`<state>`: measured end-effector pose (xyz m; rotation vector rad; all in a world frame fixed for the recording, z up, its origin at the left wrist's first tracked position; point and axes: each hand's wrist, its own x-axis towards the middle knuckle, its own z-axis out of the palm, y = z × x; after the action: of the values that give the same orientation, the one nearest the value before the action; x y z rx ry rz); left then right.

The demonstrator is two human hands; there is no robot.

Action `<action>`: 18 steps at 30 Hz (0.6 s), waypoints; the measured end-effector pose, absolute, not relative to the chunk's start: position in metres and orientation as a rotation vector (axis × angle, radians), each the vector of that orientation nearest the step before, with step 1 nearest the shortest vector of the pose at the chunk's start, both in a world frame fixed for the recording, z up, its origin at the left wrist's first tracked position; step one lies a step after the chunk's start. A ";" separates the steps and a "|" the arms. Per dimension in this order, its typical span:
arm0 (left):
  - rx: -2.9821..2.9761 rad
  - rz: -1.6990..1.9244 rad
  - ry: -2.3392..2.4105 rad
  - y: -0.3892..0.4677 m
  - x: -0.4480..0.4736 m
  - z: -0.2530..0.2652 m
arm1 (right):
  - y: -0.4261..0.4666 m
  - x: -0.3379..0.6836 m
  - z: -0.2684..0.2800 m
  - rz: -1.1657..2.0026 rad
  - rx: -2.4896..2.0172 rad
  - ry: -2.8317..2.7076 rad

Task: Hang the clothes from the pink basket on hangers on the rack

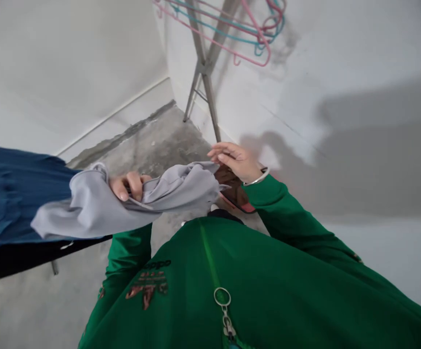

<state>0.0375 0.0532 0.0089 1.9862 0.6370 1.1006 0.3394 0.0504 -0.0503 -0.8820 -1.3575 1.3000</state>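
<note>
A light grey piece of cloth (181,186), probably a garment, hangs crumpled in front of my body. My left hand (130,185) is closed on its middle, with the fingers curled over the fabric. Just past the cloth's right end is my right hand (237,161), with a silver bangle at the wrist. Its fingers are stretched out and hold nothing. Whether the fingertips touch the edge of the cloth I cannot tell.
Pink and teal hangers (228,46) hang on a metal rack (205,68) against the wall. At the left, dark blue fabric (21,189) lies on a black surface (43,257). A brown and pink object (241,196) is partly hidden below my right hand. Bare concrete floor (159,140) lies beneath.
</note>
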 end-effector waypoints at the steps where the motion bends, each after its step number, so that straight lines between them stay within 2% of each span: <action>1: 1.930 1.247 0.266 0.047 0.034 0.024 | 0.055 0.322 -0.050 1.313 -0.868 -1.416; 3: 1.841 1.354 -0.206 0.035 0.030 0.047 | 0.060 0.277 -0.048 1.382 -0.744 -1.589; 5: 1.912 1.306 -0.213 0.028 0.020 0.060 | 0.060 0.229 -0.048 1.475 -0.552 -1.786; 8: 2.073 1.095 -0.008 0.029 -0.021 0.067 | 0.054 0.172 -0.052 1.638 -0.267 -2.073; 10: 2.122 1.091 0.241 0.029 -0.063 0.069 | 0.052 0.152 -0.055 1.750 -0.163 -2.160; 12: 2.131 1.251 0.464 0.020 -0.108 0.069 | 0.057 0.148 -0.053 1.777 -0.208 -2.103; 15: 2.061 1.554 0.669 -0.009 -0.160 0.062 | 0.073 0.154 -0.037 1.641 -0.411 -1.950; 18: 1.935 1.752 0.831 -0.040 -0.188 0.048 | 0.087 0.158 -0.009 1.641 -0.334 -1.971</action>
<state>-0.1882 -0.0402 0.0484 1.9345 0.8310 1.7519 0.1576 0.0867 -0.0092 -0.3336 -1.9710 1.6413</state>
